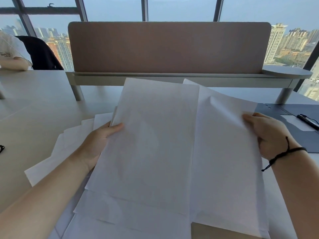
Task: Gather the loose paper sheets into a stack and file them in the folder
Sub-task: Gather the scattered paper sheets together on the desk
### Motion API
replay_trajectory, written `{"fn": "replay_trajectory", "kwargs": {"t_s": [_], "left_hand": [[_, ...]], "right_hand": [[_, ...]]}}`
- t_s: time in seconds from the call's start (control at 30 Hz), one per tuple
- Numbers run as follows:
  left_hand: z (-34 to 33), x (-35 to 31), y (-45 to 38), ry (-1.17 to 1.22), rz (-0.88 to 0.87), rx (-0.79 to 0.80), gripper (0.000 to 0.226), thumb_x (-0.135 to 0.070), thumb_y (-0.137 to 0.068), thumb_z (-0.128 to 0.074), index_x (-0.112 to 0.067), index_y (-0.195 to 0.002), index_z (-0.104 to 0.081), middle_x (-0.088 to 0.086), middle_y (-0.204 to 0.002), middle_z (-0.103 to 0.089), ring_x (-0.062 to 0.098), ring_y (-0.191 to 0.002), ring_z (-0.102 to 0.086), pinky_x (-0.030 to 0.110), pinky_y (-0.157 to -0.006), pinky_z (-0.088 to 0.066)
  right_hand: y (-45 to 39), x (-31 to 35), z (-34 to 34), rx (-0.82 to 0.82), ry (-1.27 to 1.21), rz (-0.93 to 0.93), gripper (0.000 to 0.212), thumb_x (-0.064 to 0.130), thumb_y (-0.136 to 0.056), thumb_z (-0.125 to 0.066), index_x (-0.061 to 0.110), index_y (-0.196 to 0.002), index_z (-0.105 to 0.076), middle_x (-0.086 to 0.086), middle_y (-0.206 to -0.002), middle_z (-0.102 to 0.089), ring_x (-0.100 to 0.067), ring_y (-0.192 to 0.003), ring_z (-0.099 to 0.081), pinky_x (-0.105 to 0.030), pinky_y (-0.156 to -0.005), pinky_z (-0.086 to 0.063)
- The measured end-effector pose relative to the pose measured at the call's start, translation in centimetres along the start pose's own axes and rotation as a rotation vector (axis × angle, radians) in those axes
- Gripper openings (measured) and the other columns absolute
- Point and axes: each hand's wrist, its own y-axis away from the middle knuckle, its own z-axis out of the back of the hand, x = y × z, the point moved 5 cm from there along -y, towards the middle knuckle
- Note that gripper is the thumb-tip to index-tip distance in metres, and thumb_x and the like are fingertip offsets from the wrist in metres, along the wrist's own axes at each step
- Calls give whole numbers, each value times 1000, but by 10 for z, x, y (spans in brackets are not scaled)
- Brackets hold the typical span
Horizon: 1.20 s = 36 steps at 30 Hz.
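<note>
Windows (110,7) fill the top of the frame, a city behind them, with a brown divider (169,47) across the desk (25,104). I see my sheets (155,152) fanned over the centre, more lying loose at lower left. The open folder (283,109) waits at the right edge, a pen (309,121) on it. My left hand (100,144) pinches the top sheet's left edge; my right hand (265,133) grips the right edge. Uneven edges could let sheets slide out or crease as I square them.
</note>
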Motion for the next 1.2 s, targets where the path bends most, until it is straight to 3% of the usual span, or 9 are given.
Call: {"fn": "replay_trajectory", "kwargs": {"t_s": [0.27,0.43,0.53,0.63,0.73,0.87,0.97,1.07,1.2], "left_hand": [[-16,7,5,8,-3,71,31,-20,-89,-60,-19,-117,-74,11,-110,-76,26,-85,-75,39,-75,-61],[-22,9,6,-101,-20,53,27,-18,-88,-63,-17,-111,-75,14,-111,-75,30,-91,-74,44,-86,-57],[-22,1,4,-246,-140,-5,24,-7,-94,-58,-12,-116,-68,9,-107,-77,32,-99,-71,39,-84,-58],[-12,-7,0,-268,-240,-142,36,-3,-92,-63,-16,-125,-60,1,-105,-76,23,-93,-73,31,-75,-61],[0,-9,-2,-313,-254,-188,62,-17,-90,-70,-27,-144,-44,3,-124,-69,26,-101,-72,47,-89,-57],[33,-27,-8,-917,-202,-291,79,-59,-91,-55,-39,-154,-11,-10,-131,-60,26,-129,-53,46,-109,-41],[85,-26,-14,-1494,83,-394,88,-78,-85,-32,-21,-152,-26,9,-156,-40,34,-144,-34,44,-114,-31],[96,-13,-18,-1647,276,-351,94,-79,-86,-21,-12,-152,-32,18,-161,-28,35,-149,-23,41,-117,-23],[58,-14,-16,-1634,170,-281,98,-83,-83,-15,-11,-142,-46,14,-151,-46,33,-139,-40,40,-110,-33]], "right_hand": [[42,-46,-79,324,13,-178,19,7,-97,-57,9,-102,-75,-14,-92,-80,-23,-62,-73,-40,-62,-64],[57,-50,-95,284,-18,-96,23,6,-94,-59,14,-100,-79,-7,-87,-80,-19,-62,-73,-30,-54,-60],[53,-55,-94,282,-42,-166,28,32,-94,-64,9,-103,-77,-1,-76,-78,-17,-60,-71,-29,-57,-61],[57,-55,-102,527,-75,-287,65,69,-95,-38,20,-119,-74,-6,-107,-79,-23,-89,-75,-35,-79,-60],[65,-58,-110,643,75,-201,27,34,-101,-53,18,-110,-72,-3,-102,-80,-18,-92,-77,-31,-77,-62],[54,-62,-106,476,324,-45,19,4,-95,-60,5,-105,-75,-20,-104,-77,-43,-99,-72,-53,-87,-59],[42,-53,-96,327,495,76,15,7,-90,-62,6,-96,-76,-19,-96,-78,-40,-89,-74,-55,-83,-60],[28,-54,-85,255,561,88,17,10,-83,-62,10,-92,-77,-18,-92,-78,-40,-84,-75,-56,-81,-58],[23,-57,-82,223,592,118,15,10,-86,-62,12,-88,-77,-16,-88,-79,-40,-81,-74,-53,-78,-59]]}}
